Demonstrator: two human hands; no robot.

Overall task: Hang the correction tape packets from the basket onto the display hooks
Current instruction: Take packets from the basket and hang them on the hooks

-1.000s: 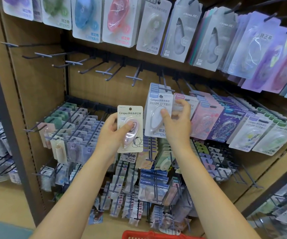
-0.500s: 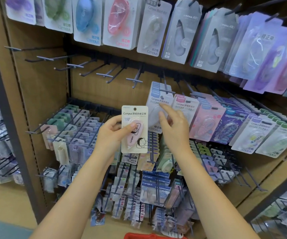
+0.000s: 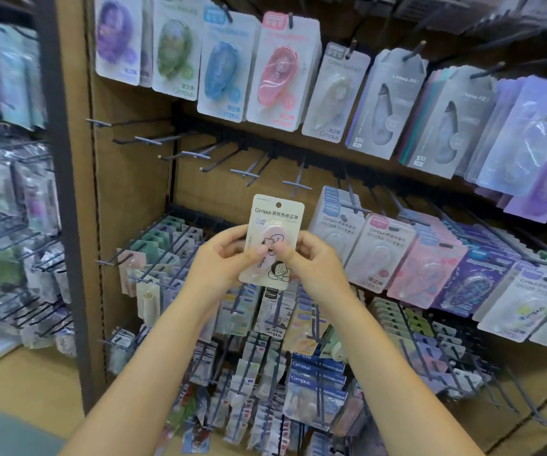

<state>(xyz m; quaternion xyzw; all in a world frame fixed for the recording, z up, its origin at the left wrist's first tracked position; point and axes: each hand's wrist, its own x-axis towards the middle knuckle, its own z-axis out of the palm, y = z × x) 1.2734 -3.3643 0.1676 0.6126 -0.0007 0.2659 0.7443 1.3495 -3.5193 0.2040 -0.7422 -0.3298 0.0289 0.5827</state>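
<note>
I hold one cream correction tape packet [image 3: 275,218] upright in front of the display, its pink tape dispenser and cartoon print facing me and its hang hole at the top. My left hand [image 3: 223,258] grips its left edge with the thumb on the front. My right hand [image 3: 311,261] pinches its right side, thumb beside the left thumb. Several bare metal hooks [image 3: 293,185] stick out of the black rail just above and left of the packet. The basket is out of view.
Rows of hung packets [image 3: 377,251] fill the hooks right of my hands. Larger packets [image 3: 278,70] hang on the upper rail. Small refills crowd the wire racks [image 3: 167,258] below and to the left. A dark upright post [image 3: 65,209] borders a neighbouring rack.
My right hand left the hung blue and pink packets and came left to take the packet's right side. The packet rose slightly toward the bare hooks. The red basket rim dropped out of view.
</note>
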